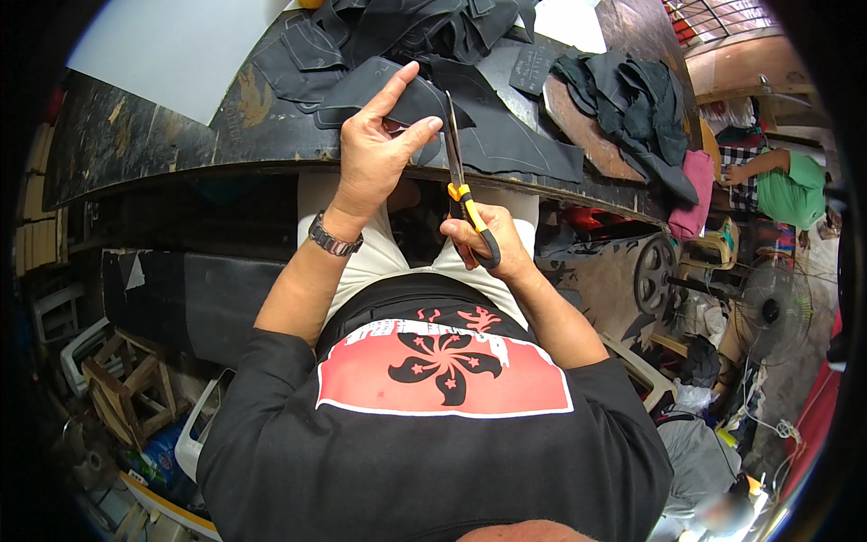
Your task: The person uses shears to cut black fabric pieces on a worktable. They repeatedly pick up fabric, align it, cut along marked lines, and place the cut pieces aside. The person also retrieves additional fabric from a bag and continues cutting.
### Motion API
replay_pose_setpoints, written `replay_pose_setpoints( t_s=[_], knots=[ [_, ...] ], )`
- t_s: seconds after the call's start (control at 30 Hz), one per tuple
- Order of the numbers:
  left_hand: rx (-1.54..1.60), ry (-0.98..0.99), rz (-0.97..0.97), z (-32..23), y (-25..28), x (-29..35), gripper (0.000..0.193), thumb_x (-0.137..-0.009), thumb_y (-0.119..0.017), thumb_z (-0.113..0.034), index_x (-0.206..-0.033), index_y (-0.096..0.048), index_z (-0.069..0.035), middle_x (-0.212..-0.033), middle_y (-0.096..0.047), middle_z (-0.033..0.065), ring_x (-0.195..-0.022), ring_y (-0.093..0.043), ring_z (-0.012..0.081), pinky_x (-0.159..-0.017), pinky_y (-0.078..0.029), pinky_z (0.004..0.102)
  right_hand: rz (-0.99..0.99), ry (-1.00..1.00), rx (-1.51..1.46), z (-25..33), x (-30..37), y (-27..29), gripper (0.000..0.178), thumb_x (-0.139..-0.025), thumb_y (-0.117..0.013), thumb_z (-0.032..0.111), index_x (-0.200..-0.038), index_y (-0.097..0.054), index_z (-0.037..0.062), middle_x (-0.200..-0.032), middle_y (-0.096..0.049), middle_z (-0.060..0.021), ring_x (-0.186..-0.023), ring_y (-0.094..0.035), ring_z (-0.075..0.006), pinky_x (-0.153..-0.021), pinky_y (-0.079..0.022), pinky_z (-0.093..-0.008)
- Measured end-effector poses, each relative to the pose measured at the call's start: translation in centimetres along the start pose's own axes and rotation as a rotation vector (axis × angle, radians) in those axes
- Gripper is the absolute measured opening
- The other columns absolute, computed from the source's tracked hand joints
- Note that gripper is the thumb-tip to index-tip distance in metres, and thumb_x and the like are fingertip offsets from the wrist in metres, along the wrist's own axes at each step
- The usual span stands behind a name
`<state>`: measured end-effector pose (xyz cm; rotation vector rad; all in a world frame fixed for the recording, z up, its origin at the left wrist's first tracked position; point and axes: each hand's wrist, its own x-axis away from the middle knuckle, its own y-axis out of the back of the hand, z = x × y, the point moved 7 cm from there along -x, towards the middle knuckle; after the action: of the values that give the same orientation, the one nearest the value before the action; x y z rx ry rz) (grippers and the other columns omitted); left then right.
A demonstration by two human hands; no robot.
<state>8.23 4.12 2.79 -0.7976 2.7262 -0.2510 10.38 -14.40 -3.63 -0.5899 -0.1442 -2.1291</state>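
Note:
My left hand (pixel 377 144) is at the table's near edge, holding a black fabric piece (pixel 384 83) marked with pale lines. Its thumb and forefinger lie spread over the cloth; the other fingers are partly hidden below it. In my right hand (pixel 497 242) is a pair of scissors (pixel 455 158) with yellow-and-black handles. The blades point away from me and are against the held cloth, just right of my left thumb. A larger black fabric sheet (pixel 515 149) with drawn outlines lies to the right of the blades.
Black cut pieces (pixel 415 27) are heaped at the back of the dark table (pixel 181 154). Further right, a dark cloth pile (pixel 632 104) rests partly on a brown board (pixel 578 126). A white sheet (pixel 172 54) covers the far left. A person in green (pixel 786 190) and a fan (pixel 770 310) are at right.

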Motion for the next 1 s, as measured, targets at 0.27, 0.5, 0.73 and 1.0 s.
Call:
replay_pose_setpoints(
  t_s=[0.27,0.5,0.73,1.0],
  knots=[
    [-0.051,0.008,0.083,-0.4,-0.3,0.3,0.066,-0.083,-0.072,0.005,-0.143,-0.048,-0.007,-0.127,-0.062,0.0073,-0.093,-0.064,0.0066,-0.081,-0.057,0.0223,0.025,0.002,0.004,0.3,-0.1,0.4,0.035,-0.085,-0.077,0.034,-0.077,-0.058,0.0056,-0.056,-0.052,0.0004,-0.043,-0.048,-0.0069,-0.041,-0.039,-0.0221],
    [-0.061,-0.013,0.11,-0.7,-0.6,0.7,0.068,-0.083,-0.07,0.006,-0.145,-0.047,-0.008,-0.134,-0.06,0.0082,-0.102,-0.062,0.0077,-0.088,-0.054,0.0225,0.05,0.057,-0.004,0.7,-0.1,0.2,0.032,-0.089,-0.072,0.031,-0.081,-0.058,0.0029,-0.057,-0.054,-0.0016,-0.043,-0.049,-0.0081,-0.041,-0.039,-0.0215],
    [-0.125,-0.013,0.134,-0.5,0.0,0.6,0.068,-0.083,-0.071,0.005,-0.145,-0.046,-0.007,-0.132,-0.06,0.0082,-0.1,-0.062,0.0067,-0.085,-0.054,0.0215,0.079,0.011,0.095,0.4,0.5,0.8,0.034,-0.087,-0.074,0.028,-0.069,-0.055,0.0056,-0.053,-0.052,-0.0012,-0.04,-0.047,-0.0083,-0.04,-0.037,-0.0229],
    [-0.141,-0.084,0.058,-0.3,-0.1,0.7,0.077,-0.082,-0.071,0.006,-0.15,-0.037,-0.004,-0.133,-0.058,0.011,-0.106,-0.061,0.0093,-0.091,-0.051,0.0236,0.053,-0.051,0.045,-0.2,0.3,0.8,0.031,-0.088,-0.072,0.03,-0.078,-0.059,0.0031,-0.058,-0.055,-0.0015,-0.044,-0.05,-0.0082,-0.043,-0.04,-0.0218]
  ],
)
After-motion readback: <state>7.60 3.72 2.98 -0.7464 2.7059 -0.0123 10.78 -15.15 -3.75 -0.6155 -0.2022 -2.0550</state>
